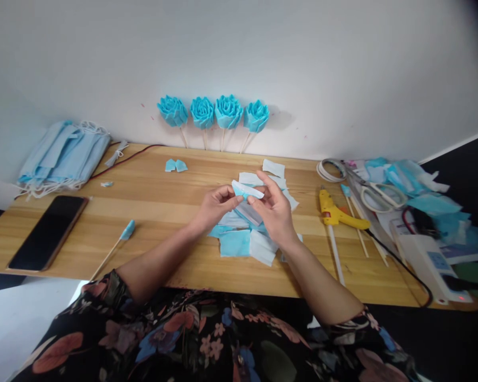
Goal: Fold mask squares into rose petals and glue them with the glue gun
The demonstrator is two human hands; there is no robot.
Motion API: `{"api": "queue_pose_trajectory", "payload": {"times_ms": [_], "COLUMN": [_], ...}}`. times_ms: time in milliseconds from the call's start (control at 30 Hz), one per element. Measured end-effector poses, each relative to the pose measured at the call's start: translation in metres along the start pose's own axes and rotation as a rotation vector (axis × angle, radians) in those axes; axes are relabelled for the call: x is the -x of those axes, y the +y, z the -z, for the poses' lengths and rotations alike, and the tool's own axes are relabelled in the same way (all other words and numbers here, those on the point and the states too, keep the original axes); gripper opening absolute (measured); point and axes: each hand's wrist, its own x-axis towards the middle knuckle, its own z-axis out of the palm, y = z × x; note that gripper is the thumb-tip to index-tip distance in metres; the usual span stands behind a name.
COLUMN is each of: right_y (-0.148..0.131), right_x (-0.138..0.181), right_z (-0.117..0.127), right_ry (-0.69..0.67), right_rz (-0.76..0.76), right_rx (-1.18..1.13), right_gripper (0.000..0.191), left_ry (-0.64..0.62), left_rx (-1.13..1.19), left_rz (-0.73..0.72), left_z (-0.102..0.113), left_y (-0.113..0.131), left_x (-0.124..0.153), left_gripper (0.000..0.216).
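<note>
Between both hands is a small folded piece of blue-and-white mask fabric (247,190), white along its top edge and blue below. My left hand (219,207) pinches its left side with thumb and fingers. My right hand (274,209) pinches the right side, its index finger raised. Beneath the hands lies a loose spread of cut fabric pieces (235,244), some blue side up and some white, partly hidden by my hands. To the left, a wooden stick with a blue fabric bud (128,229) rests on the table.
Several blue fabric roses (228,111) on sticks lean against the wall. Stacked face masks (66,154) and a phone (48,232) are at left. A yellow glue gun (334,209), scissors (382,197), tape roll (331,171), power strip (432,268) and fabric scraps (438,199) occupy the right.
</note>
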Motion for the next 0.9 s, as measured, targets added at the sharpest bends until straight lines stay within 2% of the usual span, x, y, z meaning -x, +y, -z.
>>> {"api": "queue_pose_trajectory", "payload": {"times_ms": [267,900], "right_y": [0.0017,0.0022], "right_x": [0.0022,0.0005], "right_z": [-0.0026,-0.0012], "right_ry": [-0.024,-0.017], "right_rz": [-0.029,-0.030], "right_rx": [-0.063,-0.081], "right_gripper": [0.060,0.060], "left_ry": [-0.036,-0.015], "left_rx": [0.135,0.147], "left_rz": [0.019,0.045], "left_z": [-0.0039,0.0021], "left_y": [0.0035,0.0005], "left_x": [0.0002,-0.0014], "left_gripper": [0.035,0.024]}}
